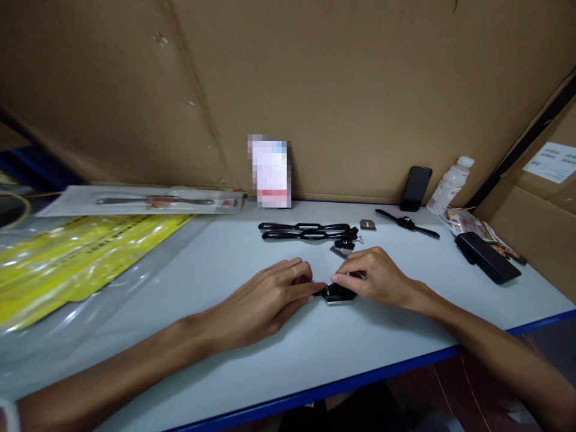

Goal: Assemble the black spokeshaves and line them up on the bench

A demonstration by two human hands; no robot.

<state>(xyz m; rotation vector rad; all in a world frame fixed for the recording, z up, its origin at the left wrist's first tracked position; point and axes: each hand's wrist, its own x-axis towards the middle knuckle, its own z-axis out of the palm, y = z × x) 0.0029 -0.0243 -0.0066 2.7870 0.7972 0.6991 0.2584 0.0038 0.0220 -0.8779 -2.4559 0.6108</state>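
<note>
My left hand [265,300] and my right hand [378,277] meet over a small black part [337,293] that lies on the white table [279,360]. Fingertips of both hands pinch it from either side. Just behind the hands lie two long black handled frames [303,231] side by side, with small black and metal pieces [345,243] at their right end. A small flat metal blade [368,225] rests a little farther back.
Yellow packaging in clear plastic [76,264] covers the table's left. A packaged tool [148,201] lies at the back left. A blurred card [270,173], a phone [416,188] and a white bottle [450,185] lean on the cardboard wall. Another black tool [407,223] and a black case [488,258] lie right.
</note>
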